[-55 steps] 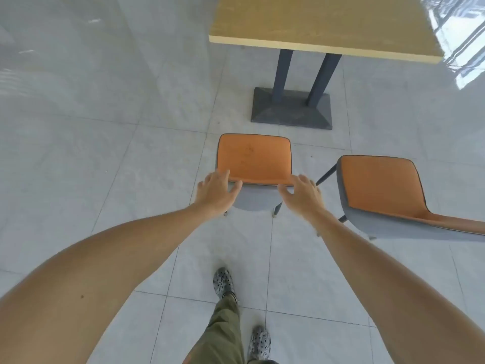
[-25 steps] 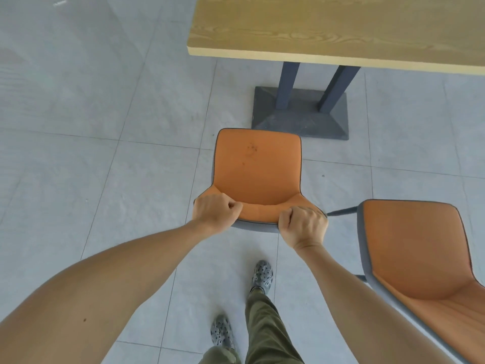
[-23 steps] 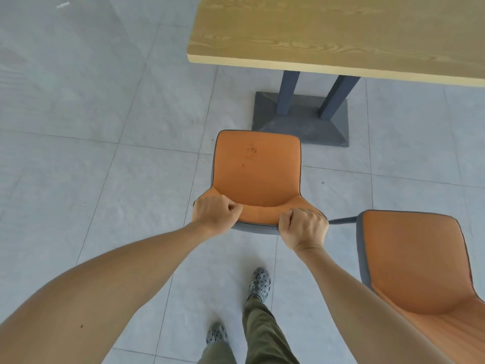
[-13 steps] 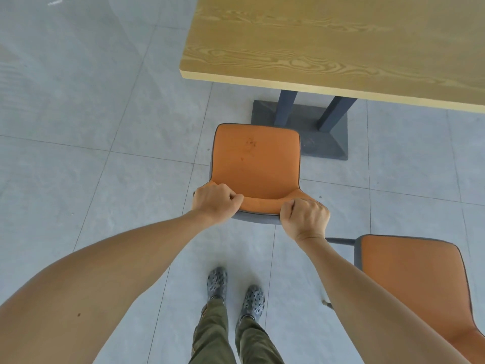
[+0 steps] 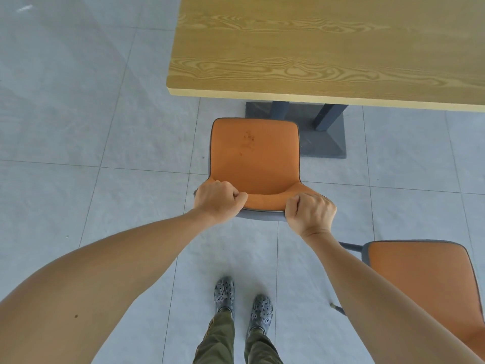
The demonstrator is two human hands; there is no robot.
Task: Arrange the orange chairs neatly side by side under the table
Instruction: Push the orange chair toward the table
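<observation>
Closer to table (image 5: 328,48) now than half a second back: held chair (image 5: 253,158), front edge of seat just short of tabletop's near edge, not yet under it, overlapping dark table base (image 5: 325,143) in view. Left hand (image 5: 217,203) curled tight round left end of backrest top, thumb on orange face. Right hand (image 5: 311,212) gripping right end likewise, knuckles up. Small dark stains on seat. Second chair (image 5: 425,285) lower right, well back from table, partly hidden by right forearm, dark leg showing beside it. Feet together on grey tiled floor (image 5: 78,127), both shoes (image 5: 224,294) behind held chair.
</observation>
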